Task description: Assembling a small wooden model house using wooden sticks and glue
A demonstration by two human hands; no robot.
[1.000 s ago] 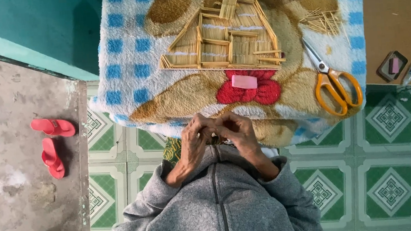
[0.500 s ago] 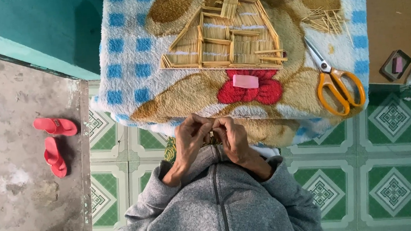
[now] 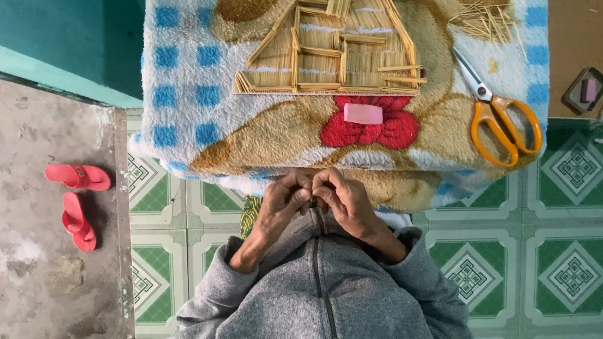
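head view: both hands meet at the collar of the grey fleece jacket (image 3: 318, 310). the left hand (image 3: 279, 206) and right hand (image 3: 346, 200) are curled narrow, fingertips pinched together on something tiny by the zipper top; what it is, i cannot tell. working it well likely means keeping the fingertips close and steady. far from them, on the teddy-print blanket (image 3: 191, 106), lie the stick house model (image 3: 332, 50), a pink eraser (image 3: 363, 113) and orange scissors (image 3: 503, 116). against the earlier frame, the hands sit a touch nearer the chest.
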